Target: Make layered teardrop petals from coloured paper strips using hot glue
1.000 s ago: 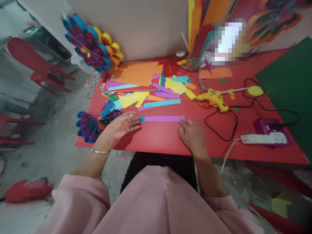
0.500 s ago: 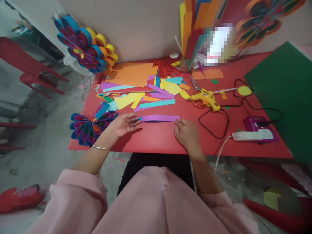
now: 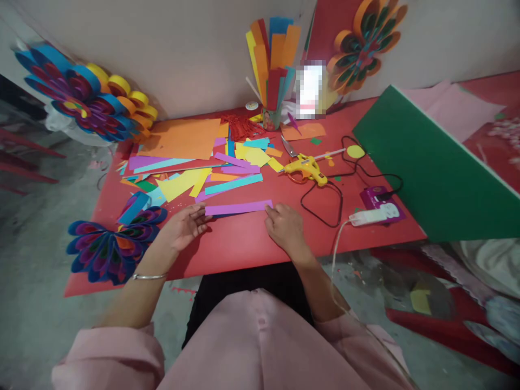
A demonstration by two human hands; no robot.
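A purple paper strip (image 3: pixel 239 207) stretches between my two hands over the red tabletop (image 3: pixel 239 241). Its left end is at the fingertips of my left hand (image 3: pixel 186 226), whose fingers are bent around it. My right hand (image 3: pixel 285 227) pinches the other end between thumb and curled fingers. A narrow blue edge shows under the strip's left part. Just beyond lies a turquoise strip (image 3: pixel 234 184) among other paper pieces. A blue and purple paper-loop flower (image 3: pixel 116 241) rests beside my left forearm.
A yellow glue gun (image 3: pixel 305 169) with a black cord lies right of the paper, near scissors (image 3: pixel 288 146). Further right are a purple power box (image 3: pixel 379 200) and a green board (image 3: pixel 439 179). A cup (image 3: pixel 271 118) of coloured strips stands by the wall. Orange sheets (image 3: pixel 181 138) lie back left.
The view has swung to the right, so the table's things appear further left. Both hands stay at the strip's ends, and the strip now looks straighter and slightly tilted.
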